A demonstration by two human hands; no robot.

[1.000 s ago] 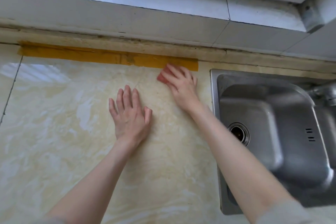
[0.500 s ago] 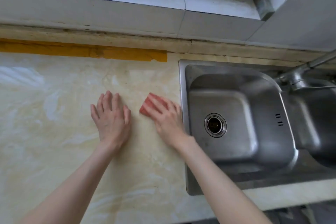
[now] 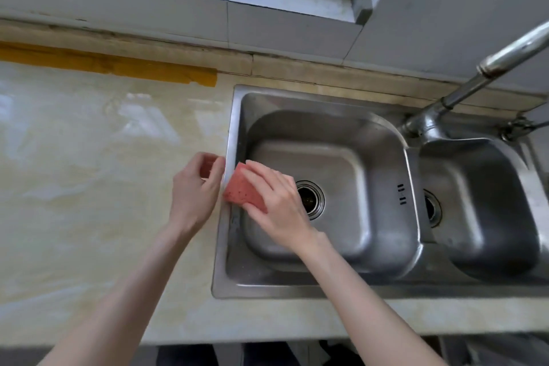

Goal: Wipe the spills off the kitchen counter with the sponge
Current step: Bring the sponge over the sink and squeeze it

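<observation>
Fingers point(image 3: 258, 174) of right hand point(image 3: 276, 202) gripping sponge point(image 3: 242, 191) over sink point(image 3: 229, 140) rim, nine o'clock of drain point(image 3: 310, 199), left hand point(image 3: 193, 187) curled at sponge's nine o'clock, contents unclear

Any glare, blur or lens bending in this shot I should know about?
Head view: pale glare streaks the counter left of the sink. Head view: the left hand looks soft-edged, the sponge sharper. Head view: wide-angle bending curves the counter's front edge and the wall tiles.
</observation>
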